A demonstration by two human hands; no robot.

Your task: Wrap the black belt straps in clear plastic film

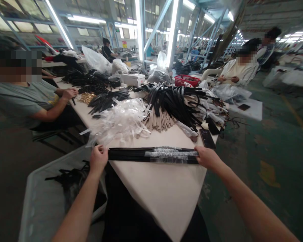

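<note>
One bin sits left of the table. The left hand, curled tight, grips the straps, held across the table's narrowing end to the right hand, also closed on them; past the edge, green floor opens.

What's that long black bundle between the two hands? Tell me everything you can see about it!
The black bundle is long, flat and straight, made of thin strips lying side by side that look like leather or plastic. Shiny, wrinkled clear wrap covers part of it, towards the right end. It stretches sideways, nearly level, with the left hand gripping one end and the right hand the other. The pale table is beneath; I can't tell if they touch.
</note>
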